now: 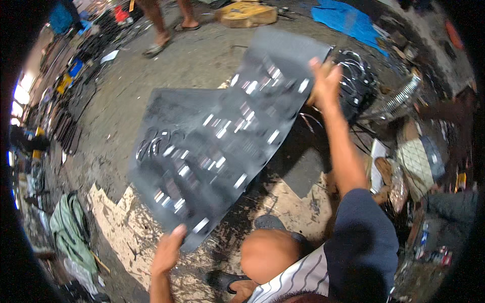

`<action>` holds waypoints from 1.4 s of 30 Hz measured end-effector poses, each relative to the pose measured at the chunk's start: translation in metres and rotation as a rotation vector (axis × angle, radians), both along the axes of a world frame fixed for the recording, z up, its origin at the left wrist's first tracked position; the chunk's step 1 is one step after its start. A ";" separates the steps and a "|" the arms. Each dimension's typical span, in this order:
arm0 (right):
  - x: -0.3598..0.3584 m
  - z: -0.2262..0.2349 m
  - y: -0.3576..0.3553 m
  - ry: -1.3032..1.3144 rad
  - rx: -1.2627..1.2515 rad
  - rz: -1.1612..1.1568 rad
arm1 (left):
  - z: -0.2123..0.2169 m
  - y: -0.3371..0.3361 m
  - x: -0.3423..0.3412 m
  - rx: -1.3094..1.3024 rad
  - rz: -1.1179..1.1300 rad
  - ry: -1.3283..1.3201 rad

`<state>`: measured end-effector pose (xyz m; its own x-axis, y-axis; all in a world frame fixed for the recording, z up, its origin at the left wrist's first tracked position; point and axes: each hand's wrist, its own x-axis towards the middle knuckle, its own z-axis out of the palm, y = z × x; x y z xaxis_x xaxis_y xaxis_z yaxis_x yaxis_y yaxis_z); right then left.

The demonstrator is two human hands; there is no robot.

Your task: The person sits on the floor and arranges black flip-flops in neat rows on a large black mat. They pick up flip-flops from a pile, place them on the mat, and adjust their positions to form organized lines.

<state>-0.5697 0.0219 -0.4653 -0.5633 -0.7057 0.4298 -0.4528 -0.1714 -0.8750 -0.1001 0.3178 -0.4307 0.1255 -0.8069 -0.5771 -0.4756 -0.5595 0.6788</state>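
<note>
I hold up a large dark grey sheet (217, 136) pierced with many small rectangular cut-outs that show bright. My left hand (168, 251) grips its near lower corner. My right hand (325, 83) grips its far upper edge, arm stretched out in a dark blue sleeve. The sheet hangs tilted between both hands above the floor. My bent knee (268, 255) and a sandalled foot (230, 281) show below it.
Stained cardboard (118, 222) lies on the concrete floor under the sheet. A coil of black cables (358, 83) sits behind my right hand. A green cloth (70, 230) lies lower left, a blue tarp (348, 20) and wooden block (247, 13) far back. Another person's feet (169, 33) stand at top.
</note>
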 end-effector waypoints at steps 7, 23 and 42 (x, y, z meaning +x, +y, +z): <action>-0.076 0.104 0.105 0.193 -0.082 -0.152 | -0.167 -0.067 -0.140 -0.113 -0.134 0.664; 0.166 -0.205 0.136 -0.776 0.562 0.523 | -0.246 -0.050 -0.101 -0.360 1.030 0.955; 0.205 -0.151 0.233 -0.098 0.874 1.135 | -0.219 -0.043 -0.092 0.027 0.960 0.914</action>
<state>-0.3646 0.2552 -0.6159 0.4719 -0.7977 -0.3755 -0.3710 0.2067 -0.9053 -0.1921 0.2747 -0.6494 0.1966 -0.6037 -0.7726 0.7333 -0.4326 0.5246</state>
